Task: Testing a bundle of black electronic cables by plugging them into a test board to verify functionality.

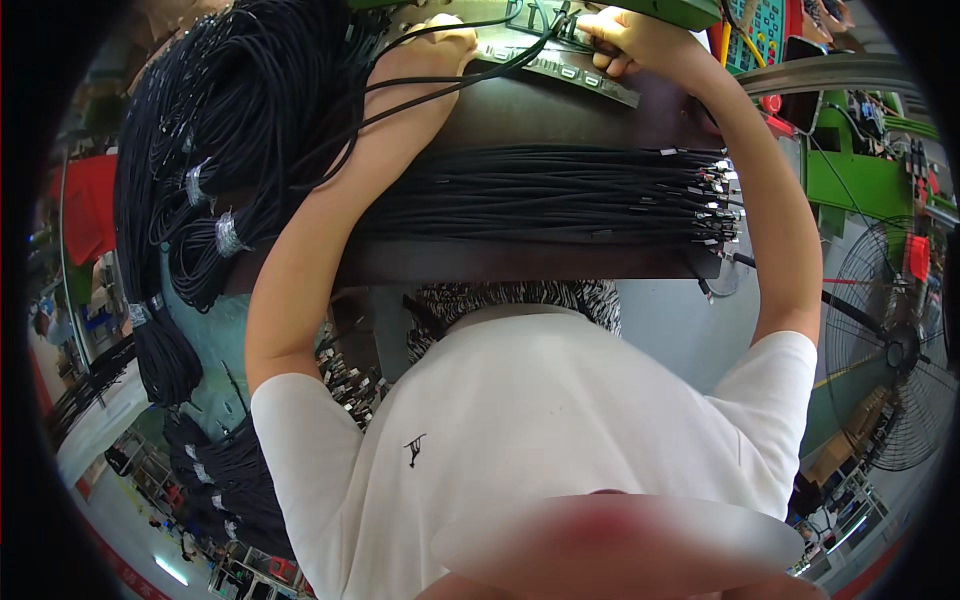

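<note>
My left hand (440, 50) is closed at the left side of a metal fixture plate (560, 68) with a row of slots. Its fingers curl away, so what they hold is hidden. Over the plate, my right hand (640, 45) pinches with thumb and fingers at the end of a black cable (505, 68). This cable comes from the left, across my left wrist, and rises toward the top of the plate. Small dark parts stand on the fixture beside my right fingertips, too small to make out.
A flat bundle of black cables (530, 195) with metal-tipped ends lies along the dark table edge (480, 262). Thick coils of black cable (240, 110), tied with silvery bands, hang at the left. Green machine parts (660, 10) border the top; a fan (900, 345) stands at right.
</note>
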The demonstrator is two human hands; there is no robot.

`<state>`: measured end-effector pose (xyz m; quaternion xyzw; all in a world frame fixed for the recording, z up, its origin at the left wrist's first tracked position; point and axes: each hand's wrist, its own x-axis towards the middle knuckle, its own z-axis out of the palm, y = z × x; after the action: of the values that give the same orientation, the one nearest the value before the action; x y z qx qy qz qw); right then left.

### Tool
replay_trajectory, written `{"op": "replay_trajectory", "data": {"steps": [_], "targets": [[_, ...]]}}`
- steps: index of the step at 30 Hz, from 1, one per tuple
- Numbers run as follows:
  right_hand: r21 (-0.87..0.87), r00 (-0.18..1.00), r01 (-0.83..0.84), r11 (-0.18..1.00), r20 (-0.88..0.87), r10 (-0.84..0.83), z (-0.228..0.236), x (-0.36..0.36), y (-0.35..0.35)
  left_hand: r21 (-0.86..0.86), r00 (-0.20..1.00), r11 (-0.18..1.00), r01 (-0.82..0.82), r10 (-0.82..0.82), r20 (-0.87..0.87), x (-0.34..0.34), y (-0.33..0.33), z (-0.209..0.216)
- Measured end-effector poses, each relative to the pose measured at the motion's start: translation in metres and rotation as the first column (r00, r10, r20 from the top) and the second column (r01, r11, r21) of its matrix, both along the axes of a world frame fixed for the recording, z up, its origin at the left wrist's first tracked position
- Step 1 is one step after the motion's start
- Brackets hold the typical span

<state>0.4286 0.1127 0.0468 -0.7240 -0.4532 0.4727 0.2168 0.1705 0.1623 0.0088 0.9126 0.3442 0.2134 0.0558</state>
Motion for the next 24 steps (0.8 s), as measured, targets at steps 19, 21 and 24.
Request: {"op": "replay_trajectory", "data": {"steps": [19, 21, 24], "targets": [[0.651, 0.801, -0.332, 0.682, 0.577, -0.162, -0.019, -0.037, -0.245, -0.387, 0.999, 0.921, -0.049, 0.051, -0.004, -0.122, -0.046, 0.044], [0.611, 0.818, -0.474, 0.634, 0.572, 0.059, -0.024, -0.049, -0.241, -0.432, 0.996, 0.9, -0.06, 0.084, 0.036, -0.121, -0.047, 0.043], [0.506, 0.608, -0.493, 0.707, 0.782, -0.135, -0.044, -0.031, -0.251, -0.612, 0.97, 0.788, -0.058, 0.191, 0.153, -0.136, -0.047, 0.036]]}}
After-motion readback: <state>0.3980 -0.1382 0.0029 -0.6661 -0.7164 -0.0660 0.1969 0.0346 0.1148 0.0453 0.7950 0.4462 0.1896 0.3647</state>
